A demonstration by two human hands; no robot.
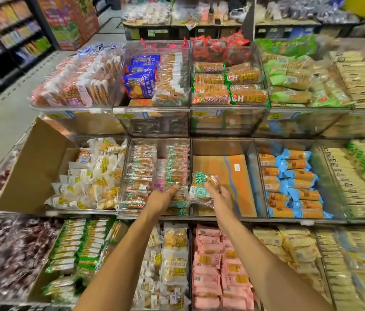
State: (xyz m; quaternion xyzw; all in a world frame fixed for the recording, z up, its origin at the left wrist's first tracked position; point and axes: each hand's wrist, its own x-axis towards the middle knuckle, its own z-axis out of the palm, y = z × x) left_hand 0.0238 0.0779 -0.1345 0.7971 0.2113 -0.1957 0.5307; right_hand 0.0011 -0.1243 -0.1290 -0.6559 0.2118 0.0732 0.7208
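- My left hand (162,197) reached into the bin of green-labelled packets (154,167). Its fingers sank among the wrappers, so I could not tell whether they gripped anything.
- My right hand (218,199) had its fingers clamped on a biscuit packet (202,187), held low over the cardboard liner (233,173) of the neighbouring bin (221,145).
- The view's edges were smeared, and the far labels were unreadable.
- Tiered clear bins held snacks, and aisle shelves (13,30) stood to the left.

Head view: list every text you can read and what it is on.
"HIVE", first letter cut off: green-ended cracker packs.
Chinese print on blue bags and on the packet in the right hand: too blurred.
Yellow price tags: too blurred.
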